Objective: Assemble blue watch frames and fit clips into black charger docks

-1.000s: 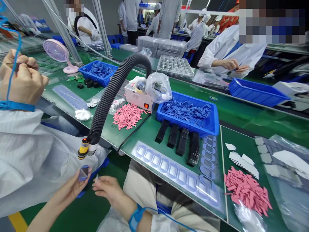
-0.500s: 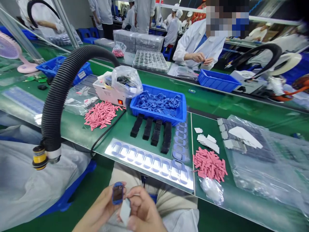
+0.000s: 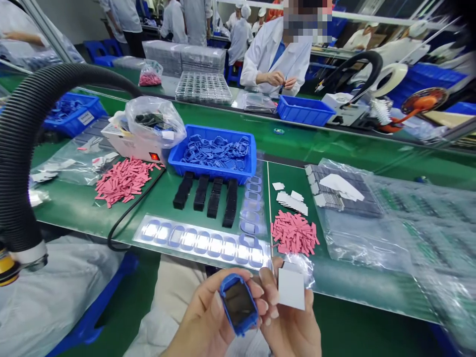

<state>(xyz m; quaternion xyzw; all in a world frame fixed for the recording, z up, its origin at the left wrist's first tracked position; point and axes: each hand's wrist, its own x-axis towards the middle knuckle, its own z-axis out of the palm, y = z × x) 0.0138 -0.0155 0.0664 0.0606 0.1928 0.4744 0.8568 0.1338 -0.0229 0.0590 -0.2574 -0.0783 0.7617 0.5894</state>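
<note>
Close to my lap, my left hand (image 3: 206,317) has its fingers wrapped round a small blue plastic frame (image 3: 222,286). A dark, shiny panel (image 3: 238,301) fills the inside of the frame, its face turned up towards me. Just to the right, my right hand (image 3: 292,329) grips a thin white square piece (image 3: 291,287) between thumb and fingers. Some fingertips of the right hand are close to the blue frame's right side; whether they touch it I cannot tell. Beyond both hands, a sheet of rounded blue outlines (image 3: 203,242) lies along the table edge.
Blue frames fill a blue bin (image 3: 212,175), with stacks of black pieces (image 3: 201,192) before it. Pink strips lie in a left pile (image 3: 124,181) and a right pile (image 3: 294,233). White pieces (image 3: 292,202) lie near the right pile. A black hose (image 3: 18,163) arches at left. A co-worker (image 3: 277,59) sits opposite.
Both hands have moved right and up towards the table edge in the view. The frame appears larger and tilted, and the white piece now shows its flat face. The camera view has shifted right.
</note>
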